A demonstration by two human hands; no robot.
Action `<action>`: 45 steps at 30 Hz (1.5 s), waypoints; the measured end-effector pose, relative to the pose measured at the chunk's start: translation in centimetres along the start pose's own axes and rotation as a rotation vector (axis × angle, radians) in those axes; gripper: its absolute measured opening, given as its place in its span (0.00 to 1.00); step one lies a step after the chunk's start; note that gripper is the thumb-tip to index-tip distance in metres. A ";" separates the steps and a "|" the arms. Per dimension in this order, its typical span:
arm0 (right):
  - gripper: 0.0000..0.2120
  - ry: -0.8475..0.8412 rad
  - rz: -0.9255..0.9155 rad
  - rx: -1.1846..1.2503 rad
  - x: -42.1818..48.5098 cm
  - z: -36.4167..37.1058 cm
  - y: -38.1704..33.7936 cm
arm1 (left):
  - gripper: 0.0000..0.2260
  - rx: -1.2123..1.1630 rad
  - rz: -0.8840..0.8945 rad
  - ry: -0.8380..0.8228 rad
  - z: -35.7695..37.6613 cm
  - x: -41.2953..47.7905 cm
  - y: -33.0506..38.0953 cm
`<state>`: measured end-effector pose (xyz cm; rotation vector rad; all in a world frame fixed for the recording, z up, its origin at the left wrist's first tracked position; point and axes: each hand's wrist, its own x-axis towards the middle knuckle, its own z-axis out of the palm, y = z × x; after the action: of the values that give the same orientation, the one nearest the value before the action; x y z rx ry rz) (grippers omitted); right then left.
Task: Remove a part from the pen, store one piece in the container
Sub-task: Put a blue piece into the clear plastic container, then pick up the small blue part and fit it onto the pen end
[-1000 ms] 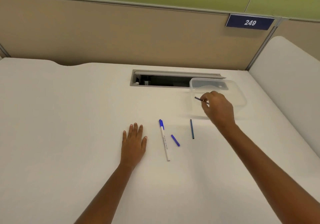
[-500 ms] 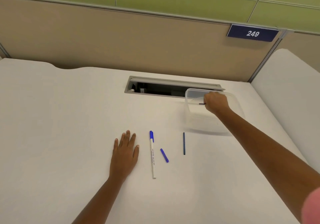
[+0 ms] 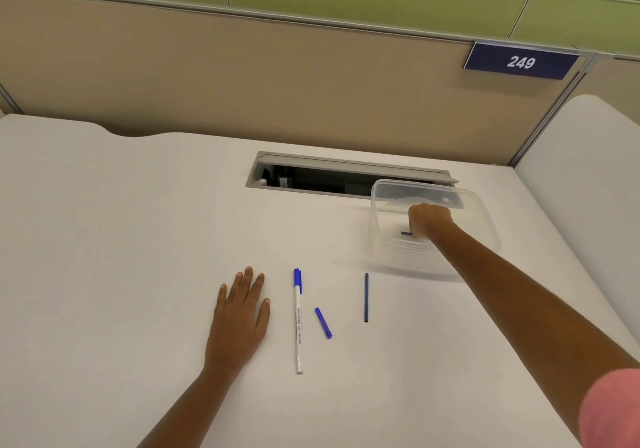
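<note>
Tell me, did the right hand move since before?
Yes. The right hand went away from the person and down into the clear container. Earlier it was at the container's near edge, closer to the thin dark refill lying on the desk.

Bare forearms, pink sleeve on the right arm

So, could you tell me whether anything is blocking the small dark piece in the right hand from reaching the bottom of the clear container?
Nothing visible does. The right hand is already inside the open, lidless container, holding the small dark piece low near its floor, which shows nothing else in it.
</note>
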<state>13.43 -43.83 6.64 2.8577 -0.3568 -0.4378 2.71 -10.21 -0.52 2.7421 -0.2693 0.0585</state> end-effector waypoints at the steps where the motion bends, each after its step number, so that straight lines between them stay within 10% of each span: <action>1: 0.15 -0.004 -0.002 -0.005 0.1 -0.1 0.0 | 0.27 -0.003 -0.003 -0.001 0.0 0.0 0.0; 17: 0.09 0.575 0.039 0.686 -11.1 -5.5 -2.5 | 0.28 0.003 0.028 0.004 -0.1 -0.1 0.0; 29: 0.11 0.178 -0.079 0.859 -19.8 2.9 -16.8 | 0.19 0.055 0.097 -0.013 -0.4 -0.6 -0.3; 45: 0.11 0.101 0.086 1.090 -21.6 5.0 -19.6 | 0.20 -0.076 0.180 -0.001 0.1 -1.4 -2.0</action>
<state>-4.16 -20.42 2.63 3.8440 -0.9291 -0.0556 1.69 -8.16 -1.49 2.6359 -0.5070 0.0928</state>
